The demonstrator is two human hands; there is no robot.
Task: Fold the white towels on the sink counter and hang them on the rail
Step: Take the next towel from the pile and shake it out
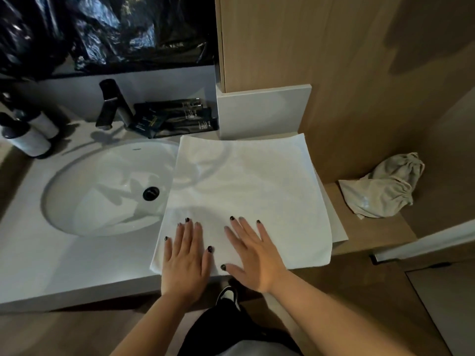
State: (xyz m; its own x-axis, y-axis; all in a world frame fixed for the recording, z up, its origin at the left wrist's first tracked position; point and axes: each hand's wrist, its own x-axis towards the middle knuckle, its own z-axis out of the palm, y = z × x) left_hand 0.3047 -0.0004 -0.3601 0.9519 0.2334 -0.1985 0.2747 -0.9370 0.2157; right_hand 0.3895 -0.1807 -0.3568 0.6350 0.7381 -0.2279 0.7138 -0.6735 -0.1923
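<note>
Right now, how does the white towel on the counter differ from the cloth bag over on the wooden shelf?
The white towel lies spread flat and smooth; the cloth bag sits crumpled and bunched. The towel is bright white, the bag a duller beige. Both hands, the left hand and the right hand, press flat on the towel; nothing touches the bag. Both are soft fabric.

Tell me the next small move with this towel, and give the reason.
Probably fold it in half: both the left hand and right hand lie flat on the near edge of the white towel, which is spread smooth on the counter and seems too wide to hang.
</note>
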